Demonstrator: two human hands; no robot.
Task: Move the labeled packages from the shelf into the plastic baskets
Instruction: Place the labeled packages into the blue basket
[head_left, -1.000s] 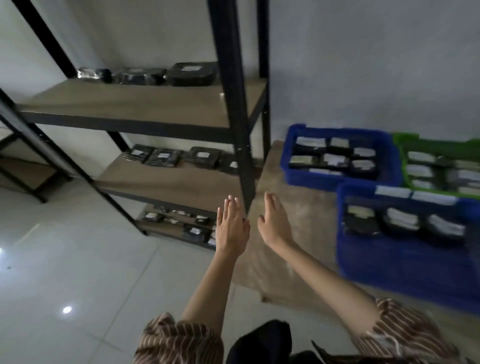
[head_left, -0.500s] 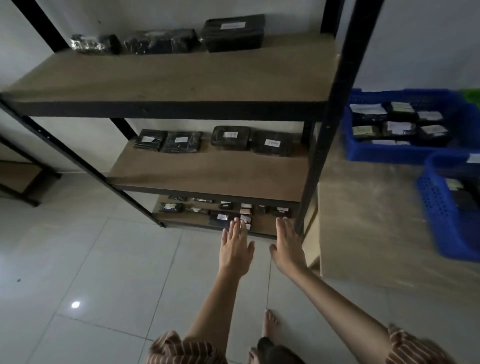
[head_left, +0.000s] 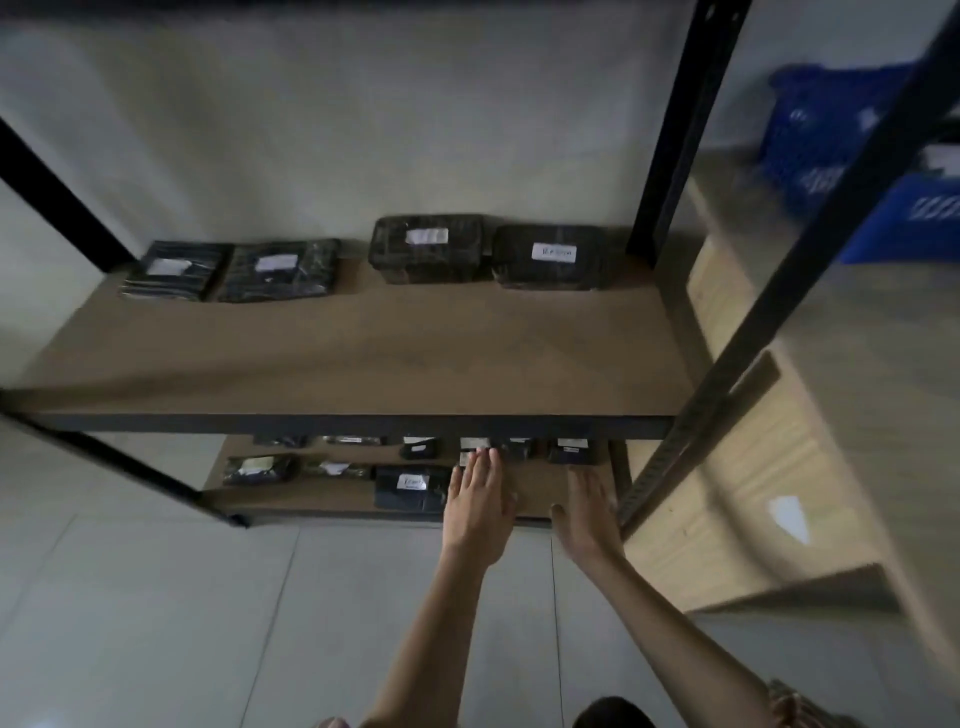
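The labeled packages (head_left: 413, 486) lie on the bottom shelf (head_left: 332, 496); they appear light, film-wrapped, slippery, so grip opposite edges. At 3 o'clock, left hand (head_left: 478, 506) and right hand (head_left: 587, 512) hover, fingers released.

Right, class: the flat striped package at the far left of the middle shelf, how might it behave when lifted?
The striped package lies thin and flat on the shelf, so it probably bends or sags if held by one edge. Its faint sheen suggests plastic wrap, perhaps slippery. Being so flat, it should slide, not roll or tip.
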